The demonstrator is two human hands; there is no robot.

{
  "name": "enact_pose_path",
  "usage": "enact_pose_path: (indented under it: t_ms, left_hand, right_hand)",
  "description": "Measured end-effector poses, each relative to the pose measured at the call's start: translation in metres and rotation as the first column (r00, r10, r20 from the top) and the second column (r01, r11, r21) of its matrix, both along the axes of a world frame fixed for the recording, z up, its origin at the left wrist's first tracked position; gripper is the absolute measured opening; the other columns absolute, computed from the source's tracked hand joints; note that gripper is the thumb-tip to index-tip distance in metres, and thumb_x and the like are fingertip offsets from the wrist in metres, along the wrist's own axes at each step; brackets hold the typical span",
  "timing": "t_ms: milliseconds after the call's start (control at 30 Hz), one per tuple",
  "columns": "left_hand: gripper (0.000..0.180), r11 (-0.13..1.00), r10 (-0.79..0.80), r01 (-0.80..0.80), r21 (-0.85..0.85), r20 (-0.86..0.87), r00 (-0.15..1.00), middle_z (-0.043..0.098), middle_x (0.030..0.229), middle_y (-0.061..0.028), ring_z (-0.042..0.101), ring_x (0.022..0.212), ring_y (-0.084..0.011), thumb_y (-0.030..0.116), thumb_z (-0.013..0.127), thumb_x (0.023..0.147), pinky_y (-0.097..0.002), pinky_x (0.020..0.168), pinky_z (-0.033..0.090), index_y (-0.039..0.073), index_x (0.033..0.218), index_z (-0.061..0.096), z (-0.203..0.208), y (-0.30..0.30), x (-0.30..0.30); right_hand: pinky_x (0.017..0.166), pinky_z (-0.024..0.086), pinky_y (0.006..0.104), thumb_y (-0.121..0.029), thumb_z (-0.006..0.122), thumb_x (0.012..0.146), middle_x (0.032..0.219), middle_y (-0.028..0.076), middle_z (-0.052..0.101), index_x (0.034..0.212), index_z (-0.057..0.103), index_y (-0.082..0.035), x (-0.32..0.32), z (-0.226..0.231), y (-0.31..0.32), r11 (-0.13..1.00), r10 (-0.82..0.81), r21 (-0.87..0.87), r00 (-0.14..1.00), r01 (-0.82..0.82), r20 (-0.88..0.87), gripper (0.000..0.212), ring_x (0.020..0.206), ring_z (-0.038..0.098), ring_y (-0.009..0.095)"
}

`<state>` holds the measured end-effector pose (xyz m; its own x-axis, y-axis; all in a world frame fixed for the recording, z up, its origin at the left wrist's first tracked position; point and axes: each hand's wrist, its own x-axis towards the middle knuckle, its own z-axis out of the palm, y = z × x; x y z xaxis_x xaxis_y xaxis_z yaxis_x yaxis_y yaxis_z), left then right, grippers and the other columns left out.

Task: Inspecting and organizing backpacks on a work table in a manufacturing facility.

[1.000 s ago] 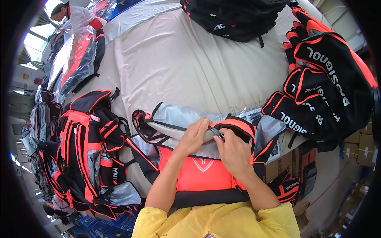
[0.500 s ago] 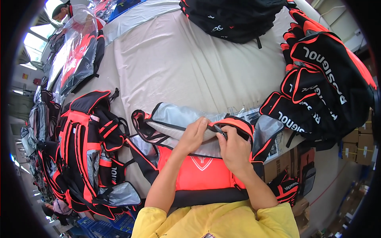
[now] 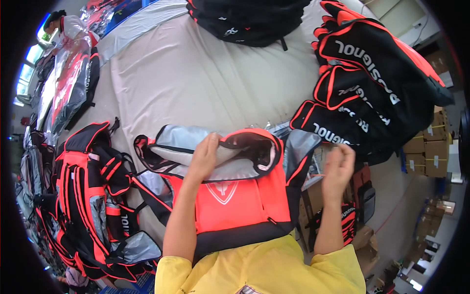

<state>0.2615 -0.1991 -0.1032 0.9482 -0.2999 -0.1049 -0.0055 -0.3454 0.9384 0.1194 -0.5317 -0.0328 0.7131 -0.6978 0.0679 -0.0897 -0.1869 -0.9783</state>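
Note:
Directly in front of me lies a red-orange and black backpack [image 3: 240,208] with a pale crest on its front. Its mouth gapes, showing the grey lining [image 3: 232,161] and a dark inside. My left hand [image 3: 205,157] is closed on the black-bound edge of that mouth, near its middle. Off the bag's right side, beyond its silver-grey side flap [image 3: 299,147], my right hand [image 3: 339,169] is raised with its fingers curled together. What it holds, if anything, I cannot make out.
Another red-and-black backpack [image 3: 88,196] lies to the left. Black bags with red trim [image 3: 377,73] pile up on the right; a black bag [image 3: 249,22] sits at the far edge. A person [image 3: 68,29] stands far left by plastic-wrapped bags [image 3: 73,88]. Cartons [image 3: 431,147] are stacked right.
My right hand has left the bag's rim and moved right; the small dark tool seen in it earlier no longer shows. The mouth has opened wider. My left hand still grips the edge.

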Motion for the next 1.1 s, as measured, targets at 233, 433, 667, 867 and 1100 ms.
enact_pose_path:
  t_ms: [233, 433, 667, 867, 1100]
  left_hand:
    - [0.047, 0.999, 0.001, -0.001, 0.052, -0.001, 1.000, 0.066, 0.096, -0.0207, 0.062, 0.092, -0.0301, 0.032, 0.039, 0.119, -0.0392, 0.091, 0.049, -0.006, 0.108, 0.064, -0.003, -0.003, 0.011]
    - [0.040, 0.945, 0.107, -0.221, 0.242, 0.410, 0.906, 0.070, 0.109, -0.0284, 0.066, 0.108, -0.0431, 0.029, 0.050, 0.115, -0.0470, 0.098, 0.050, -0.006, 0.119, 0.066, -0.002, -0.007, 0.040]
    - [0.037, 0.817, 0.264, -0.511, 0.267, 0.614, 0.744, 0.068, 0.133, -0.0216, 0.067, 0.122, -0.0366, 0.021, 0.057, 0.113, -0.0418, 0.106, 0.051, -0.005, 0.139, 0.061, 0.094, 0.070, -0.038]
    - [0.071, 0.461, -0.006, -0.204, 0.864, 0.233, 0.972, 0.037, 0.174, -0.0159, 0.027, 0.165, -0.0360, 0.036, 0.062, 0.106, -0.0694, 0.126, 0.023, 0.001, 0.164, 0.040, -0.066, 0.079, -0.259]
    - [0.063, 0.507, 0.088, -0.316, 0.802, 0.316, 0.944, 0.045, 0.169, -0.0156, 0.034, 0.162, -0.0332, 0.035, 0.063, 0.106, -0.0657, 0.125, 0.028, 0.002, 0.158, 0.051, -0.071, 0.064, -0.270]
  right_hand:
    - [0.084, 0.050, 0.0252, -0.019, 0.056, 0.115, 0.108, 0.004, 0.073, 0.137, 0.061, 0.000, -0.094, -0.016, -0.129, 0.924, -0.217, -0.348, 0.965, 0.155, -0.145, 0.030, 0.090, 0.060, 0.008]
    - [0.097, 0.053, 0.0332, -0.021, 0.062, 0.112, 0.124, 0.018, 0.073, 0.151, 0.049, 0.002, -0.089, -0.229, -0.157, 0.990, -0.098, 0.062, 0.928, 0.129, -0.360, 0.047, 0.111, 0.068, 0.021]
    - [0.091, 0.056, 0.0325, -0.021, 0.062, 0.112, 0.108, 0.012, 0.078, 0.118, 0.073, 0.004, -0.079, -0.129, -0.077, 0.995, 0.092, 0.061, 0.958, -0.079, -0.270, 0.028, 0.101, 0.073, 0.018]
    - [0.068, 0.061, 0.0410, 0.009, 0.065, 0.096, 0.104, 0.021, 0.079, 0.110, 0.075, 0.006, -0.072, 0.077, 0.046, 0.311, 0.828, -0.062, 0.238, -0.948, 0.508, 0.017, 0.080, 0.075, 0.032]
    - [0.062, 0.058, 0.0363, -0.030, 0.078, 0.100, 0.116, 0.031, 0.075, 0.137, 0.076, -0.039, -0.075, 0.186, 0.093, -0.334, 0.587, 0.114, -0.111, -0.936, 0.802, 0.038, 0.079, 0.075, 0.033]
